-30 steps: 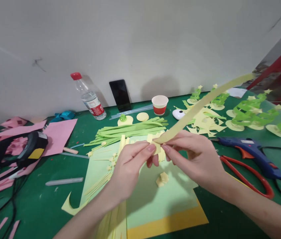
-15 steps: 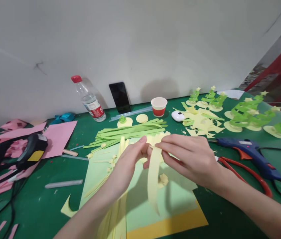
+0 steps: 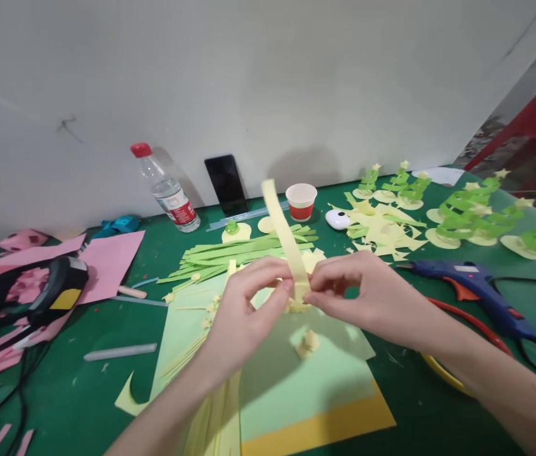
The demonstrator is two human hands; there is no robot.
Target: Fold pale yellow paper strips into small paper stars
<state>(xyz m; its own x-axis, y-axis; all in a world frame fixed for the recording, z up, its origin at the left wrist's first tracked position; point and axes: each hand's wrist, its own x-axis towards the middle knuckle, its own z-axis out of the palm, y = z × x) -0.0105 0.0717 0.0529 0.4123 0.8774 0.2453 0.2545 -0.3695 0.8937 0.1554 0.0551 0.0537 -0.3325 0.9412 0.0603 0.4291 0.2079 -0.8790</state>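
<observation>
Both hands pinch the lower end of a pale yellow paper strip (image 3: 283,231) above the green paper sheets. My left hand (image 3: 251,307) grips the strip's left edge between thumb and fingers. My right hand (image 3: 355,288) holds its right edge, the fingertips close to those of the left. The strip's free end points up and slightly left, and its bottom looks folded over. Just below lies a small folded paper piece (image 3: 308,343) on the light green sheet (image 3: 305,392). Long yellow strips (image 3: 215,411) lie by my left forearm; green strips (image 3: 243,250) lie beyond the hands.
To the right are a blue glue gun (image 3: 474,288) with its cable and red-handled scissors (image 3: 471,323), partly under my forearm. Green spiral paper trees (image 3: 467,206) stand behind. A bottle (image 3: 173,196), a phone (image 3: 226,183) and a paper cup (image 3: 301,201) line the wall. Pink paper (image 3: 111,266) lies left.
The strip's free end hung down before and now points up. My hands have turned, and both now pinch its lower end from either side.
</observation>
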